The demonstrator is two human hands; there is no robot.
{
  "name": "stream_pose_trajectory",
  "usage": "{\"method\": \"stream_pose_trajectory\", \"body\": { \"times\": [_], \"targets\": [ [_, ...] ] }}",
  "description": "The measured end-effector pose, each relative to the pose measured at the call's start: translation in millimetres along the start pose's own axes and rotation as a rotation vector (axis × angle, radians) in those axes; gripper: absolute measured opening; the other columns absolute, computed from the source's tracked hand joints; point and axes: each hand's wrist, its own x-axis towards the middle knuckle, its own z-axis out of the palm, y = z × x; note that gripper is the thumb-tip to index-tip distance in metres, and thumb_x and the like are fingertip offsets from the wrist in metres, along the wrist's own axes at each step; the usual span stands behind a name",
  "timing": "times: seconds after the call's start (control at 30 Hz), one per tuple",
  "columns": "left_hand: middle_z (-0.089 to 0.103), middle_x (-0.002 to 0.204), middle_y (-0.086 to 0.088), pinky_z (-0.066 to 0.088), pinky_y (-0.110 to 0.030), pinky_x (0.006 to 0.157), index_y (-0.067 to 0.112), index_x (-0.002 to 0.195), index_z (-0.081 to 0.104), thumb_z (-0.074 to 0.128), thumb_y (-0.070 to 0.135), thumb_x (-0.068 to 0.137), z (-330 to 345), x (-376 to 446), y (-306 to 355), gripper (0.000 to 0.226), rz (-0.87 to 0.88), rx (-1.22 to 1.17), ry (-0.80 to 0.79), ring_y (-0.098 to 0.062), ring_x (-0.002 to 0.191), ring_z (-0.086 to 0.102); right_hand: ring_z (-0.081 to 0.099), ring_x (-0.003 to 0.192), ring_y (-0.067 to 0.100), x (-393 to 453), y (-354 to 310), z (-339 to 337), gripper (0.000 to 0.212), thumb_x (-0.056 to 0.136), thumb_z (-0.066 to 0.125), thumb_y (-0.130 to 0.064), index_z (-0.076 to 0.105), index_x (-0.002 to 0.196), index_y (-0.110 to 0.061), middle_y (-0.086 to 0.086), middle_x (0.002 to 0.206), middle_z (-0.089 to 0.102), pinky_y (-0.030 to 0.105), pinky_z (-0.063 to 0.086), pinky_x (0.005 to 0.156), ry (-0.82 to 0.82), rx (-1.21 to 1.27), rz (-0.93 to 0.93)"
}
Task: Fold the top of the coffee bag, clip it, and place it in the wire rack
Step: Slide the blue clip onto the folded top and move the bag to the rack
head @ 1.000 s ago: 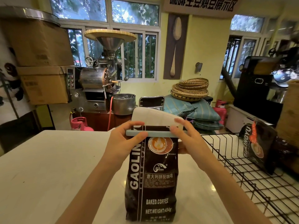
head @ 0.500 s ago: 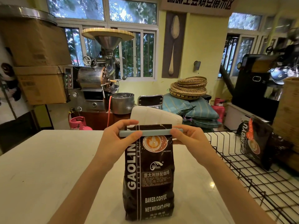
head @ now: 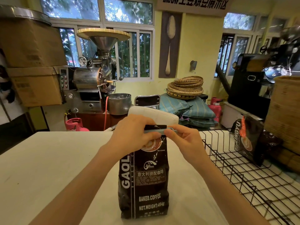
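Observation:
A dark brown coffee bag [head: 146, 181] with white lettering stands upright on the white table [head: 48, 168] in front of me. A pale blue clip [head: 155, 131] lies across its folded top. My left hand [head: 131, 137] covers the clip's left half and the bag's upper left corner, fingers curled over them. My right hand [head: 183, 140] pinches the clip's right end between thumb and fingers. The black wire rack [head: 243, 176] sits on the table to the right, a short gap from the bag.
Another dark coffee bag [head: 248, 140] leans at the rack's far end, next to a woven basket [head: 285, 111]. A white chair back [head: 154, 114] stands just behind the table's far edge. Roasting machines, cardboard boxes and stacked baskets fill the room beyond.
Both hands have closed in along the clip toward the bag's middle. The left hand now covers the clip's left half, and the bag's top sits folded lower under the clip.

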Motion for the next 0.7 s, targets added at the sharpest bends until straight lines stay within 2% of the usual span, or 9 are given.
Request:
{"method": "stream_pose_trajectory", "body": {
  "times": [0.07, 0.17, 0.23, 0.33, 0.4, 0.47, 0.53, 0.6, 0.7],
  "targets": [
    [0.069, 0.081, 0.003, 0.049, -0.036, 0.071, 0.025, 0.095, 0.067, 0.058, 0.046, 0.078, 0, -1, 1, 0.028, -0.006, 0.011, 0.015, -0.015, 0.075, 0.06, 0.066, 0.074, 0.009, -3, 2, 3, 0.016, 0.084, 0.06, -0.013, 0.071, 0.093, -0.007, 0.004, 0.079, 0.072, 0.016, 0.049, 0.068, 0.059, -0.041, -0.031],
    [0.068, 0.085, 0.003, 0.046, -0.033, 0.073, 0.026, 0.097, 0.066, 0.058, 0.046, 0.079, 3, -2, 2, 0.029, 0.005, 0.036, 0.051, -0.015, 0.079, 0.058, 0.068, 0.081, 0.014, -9, 6, 6, 0.016, 0.083, 0.059, -0.023, 0.071, 0.092, -0.021, 0.006, 0.085, 0.073, 0.024, 0.054, 0.071, 0.122, -0.119, -0.074],
    [0.069, 0.089, 0.003, 0.045, -0.031, 0.074, 0.026, 0.102, 0.065, 0.057, 0.045, 0.08, 7, -4, 1, 0.031, 0.032, 0.054, 0.084, -0.014, 0.083, 0.059, 0.068, 0.086, 0.016, -10, 5, 7, 0.018, 0.083, 0.057, -0.025, 0.069, 0.095, -0.023, 0.006, 0.089, 0.073, 0.027, 0.055, 0.075, 0.114, -0.083, -0.045],
    [0.066, 0.113, 0.002, 0.038, -0.03, 0.093, 0.024, 0.122, 0.053, 0.052, 0.059, 0.072, 17, -17, -6, 0.061, 0.091, 0.094, 0.223, -0.017, 0.108, 0.057, 0.067, 0.084, 0.008, -9, 3, 6, 0.016, 0.087, 0.054, -0.014, 0.068, 0.094, -0.017, 0.0, 0.087, 0.071, 0.02, 0.054, 0.075, 0.072, 0.041, 0.035],
    [0.052, 0.133, 0.0, 0.03, -0.033, 0.103, 0.022, 0.135, 0.036, 0.056, 0.067, 0.061, 20, -34, -14, 0.089, -0.034, -0.013, 0.315, -0.013, 0.122, 0.043, 0.066, 0.083, 0.008, -9, 1, 5, 0.018, 0.088, 0.053, -0.013, 0.068, 0.09, -0.023, -0.004, 0.085, 0.07, 0.019, 0.054, 0.074, 0.067, 0.076, 0.108],
    [0.041, 0.142, -0.001, 0.032, -0.035, 0.103, 0.027, 0.141, 0.021, 0.074, 0.059, 0.05, 19, -54, -23, 0.11, -0.318, -0.31, 0.215, -0.011, 0.126, 0.036, 0.066, 0.085, 0.008, -9, 0, 4, 0.018, 0.089, 0.051, -0.014, 0.067, 0.093, -0.024, -0.004, 0.087, 0.07, 0.019, 0.055, 0.073, 0.042, 0.128, 0.199],
    [0.044, 0.14, -0.005, 0.042, -0.04, 0.097, 0.035, 0.14, 0.016, 0.081, 0.04, 0.043, 20, -72, -32, 0.117, -0.568, -0.656, -0.061, -0.019, 0.12, 0.05, 0.066, 0.092, 0.005, -12, 0, 2, 0.023, 0.09, 0.05, -0.013, 0.064, 0.105, -0.023, -0.004, 0.097, 0.07, 0.021, 0.055, 0.082, -0.017, 0.186, 0.268],
    [0.057, 0.122, -0.005, 0.053, -0.037, 0.082, 0.037, 0.137, 0.022, 0.082, 0.03, 0.041, 27, -85, -39, 0.114, -0.637, -0.835, -0.196, -0.017, 0.098, 0.063, 0.061, 0.109, 0.007, -18, 0, 1, 0.04, 0.087, 0.055, -0.012, 0.052, 0.125, -0.024, -0.004, 0.118, 0.065, 0.027, 0.05, 0.094, -0.09, 0.226, 0.304],
    [0.062, 0.108, 0.002, 0.055, -0.03, 0.069, 0.033, 0.135, 0.03, 0.082, 0.015, 0.055, 39, -93, -42, 0.096, -0.619, -0.894, -0.161, -0.014, 0.091, 0.065, 0.05, 0.123, 0.018, -36, 8, 2, 0.085, 0.069, 0.076, -0.023, 0.028, 0.139, -0.033, -0.003, 0.141, 0.043, 0.04, 0.044, 0.1, -0.145, 0.144, 0.45]
  ]
}}
